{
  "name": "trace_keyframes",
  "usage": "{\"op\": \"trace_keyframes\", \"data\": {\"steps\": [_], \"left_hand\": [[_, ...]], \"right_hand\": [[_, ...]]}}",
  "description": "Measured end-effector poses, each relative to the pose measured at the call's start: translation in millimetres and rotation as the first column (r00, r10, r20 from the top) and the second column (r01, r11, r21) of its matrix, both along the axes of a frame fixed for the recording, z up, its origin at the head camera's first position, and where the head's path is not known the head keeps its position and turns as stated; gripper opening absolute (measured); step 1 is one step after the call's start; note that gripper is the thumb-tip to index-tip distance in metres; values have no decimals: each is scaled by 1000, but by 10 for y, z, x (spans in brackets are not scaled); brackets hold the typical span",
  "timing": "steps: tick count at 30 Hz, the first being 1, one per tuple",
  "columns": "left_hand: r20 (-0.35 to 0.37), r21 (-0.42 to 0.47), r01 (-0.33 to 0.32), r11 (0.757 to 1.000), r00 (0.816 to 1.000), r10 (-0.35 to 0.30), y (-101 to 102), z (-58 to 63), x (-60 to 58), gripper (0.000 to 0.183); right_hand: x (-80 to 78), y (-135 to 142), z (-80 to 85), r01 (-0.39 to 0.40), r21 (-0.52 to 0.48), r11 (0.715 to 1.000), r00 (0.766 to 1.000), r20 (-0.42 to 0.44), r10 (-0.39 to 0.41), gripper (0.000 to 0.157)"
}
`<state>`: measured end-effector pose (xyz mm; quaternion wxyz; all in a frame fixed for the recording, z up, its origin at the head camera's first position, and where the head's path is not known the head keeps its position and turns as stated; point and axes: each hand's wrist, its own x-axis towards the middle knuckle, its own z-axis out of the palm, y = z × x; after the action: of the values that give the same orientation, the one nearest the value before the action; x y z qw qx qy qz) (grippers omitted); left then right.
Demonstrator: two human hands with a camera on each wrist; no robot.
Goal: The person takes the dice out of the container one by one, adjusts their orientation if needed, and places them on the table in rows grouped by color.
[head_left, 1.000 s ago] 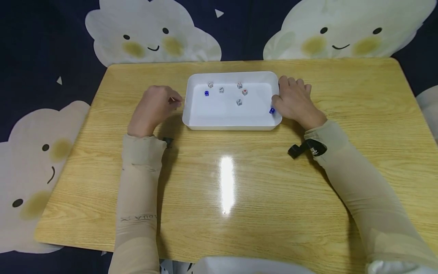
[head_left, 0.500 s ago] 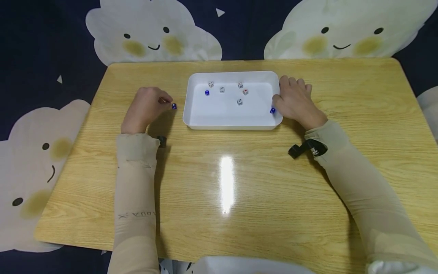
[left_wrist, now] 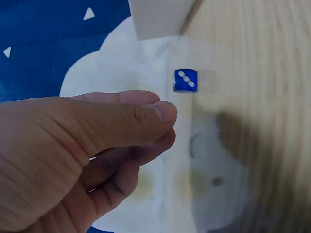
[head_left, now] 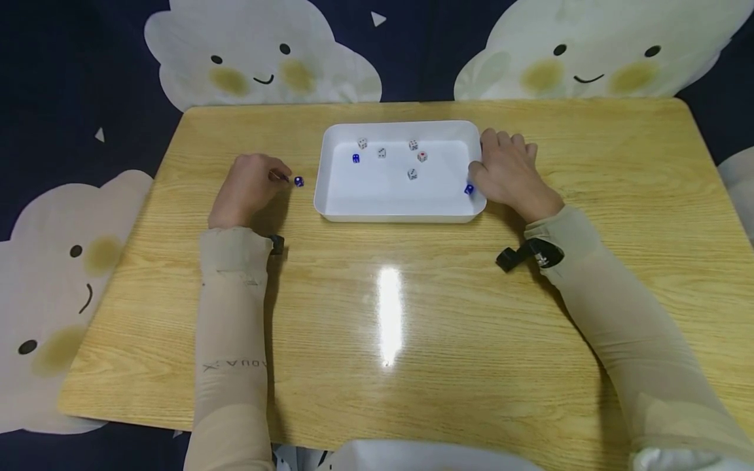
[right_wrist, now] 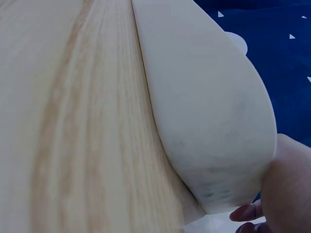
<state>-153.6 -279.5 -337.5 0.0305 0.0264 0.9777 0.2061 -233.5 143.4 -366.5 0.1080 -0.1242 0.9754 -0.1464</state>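
- The left hand (head_left: 247, 186) has thumb and forefinger together at the tips, holding nothing.
- The loose die (head_left: 299, 182), blue with white pips, lies on the bench (head_left: 330, 294), just beyond those fingertips and apart from them, between the left hand and the tray (head_left: 400, 218).
- The right hand (head_left: 512, 171) is clamped on the tray's right end, thumb at the inner side of the rim and fingers outside; its own wrist view shows only part of it, so how each finger lies is hard to tell.
- Inside the tray, five white dice (head_left: 412, 174) are scattered across the middle and far side, one showing a red pip.
- Two blue dice (head_left: 356, 158) are in there too: one towards the left, one close by the right thumb.
- A cloud-patterned backdrop (head_left: 418, 49) hangs behind the bench.
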Motion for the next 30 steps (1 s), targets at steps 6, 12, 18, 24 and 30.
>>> {"op": "trace_keyframes", "data": {"steps": [6,12,18,24,30], "left_hand": [[13,7,-5,1000,1000,5,-38,-90,-35,25],[7,-4,1,1000,1000,-1,-36,-130,-60,28],[30,-16,-10,1000,1000,11,-25,-119,-55,26],[26,-30,-3,1000,1000,3,-20,-121,-57,23],[8,-15,15,1000,1000,-15,-17,-145,-58,20]], "right_hand": [[-1,6,-11,3,-4,1000,1000,-3,-3,46],[7,5,-2,0,-9,1000,1000,-9,0,45],[10,-7,22,-6,-2,1000,1000,-15,6,43],[14,-13,32,-8,8,1000,1000,-15,8,43],[20,-8,22,-12,10,1000,1000,-20,12,44]]}}
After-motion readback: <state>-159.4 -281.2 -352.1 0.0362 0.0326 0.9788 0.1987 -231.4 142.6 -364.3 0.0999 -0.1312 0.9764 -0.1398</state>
